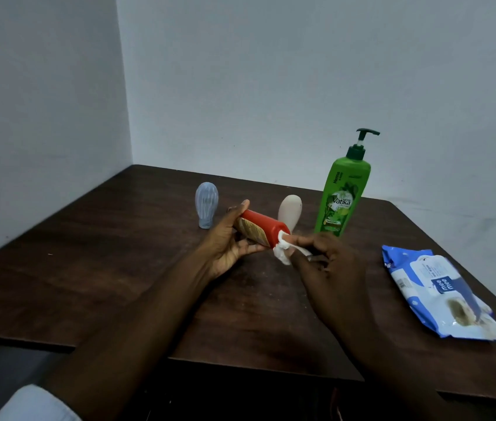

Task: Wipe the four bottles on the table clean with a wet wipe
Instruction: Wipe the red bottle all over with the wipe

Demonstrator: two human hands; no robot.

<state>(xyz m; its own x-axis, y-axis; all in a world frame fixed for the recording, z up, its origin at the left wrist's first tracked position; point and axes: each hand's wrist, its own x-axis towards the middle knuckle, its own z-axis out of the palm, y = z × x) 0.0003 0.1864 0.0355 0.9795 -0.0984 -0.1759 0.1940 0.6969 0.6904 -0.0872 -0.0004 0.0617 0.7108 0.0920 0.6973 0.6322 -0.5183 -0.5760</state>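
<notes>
Supporting desk [119,268]: dark wood.
Wet-wipe pack [441,296]: flat, right side.
Green pump bottle [342,202]: upright, far side.
Left hand [225,241]: grips red bottle [260,223] (tilted, above the desk).
Right hand [331,262]: pinches white wet wipe [281,253] against its lower end.
Blue bottle [206,205], beige bottle [290,211]: standing behind.

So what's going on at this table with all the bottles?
A person's left hand holds a red plastic bottle on its side above the dark wooden table, while the right hand presses a crumpled white wet wipe against its end. A pale blue squeeze bottle, a beige squeeze bottle and a tall green pump bottle stand behind. A blue wipe pack lies nearby.
</notes>
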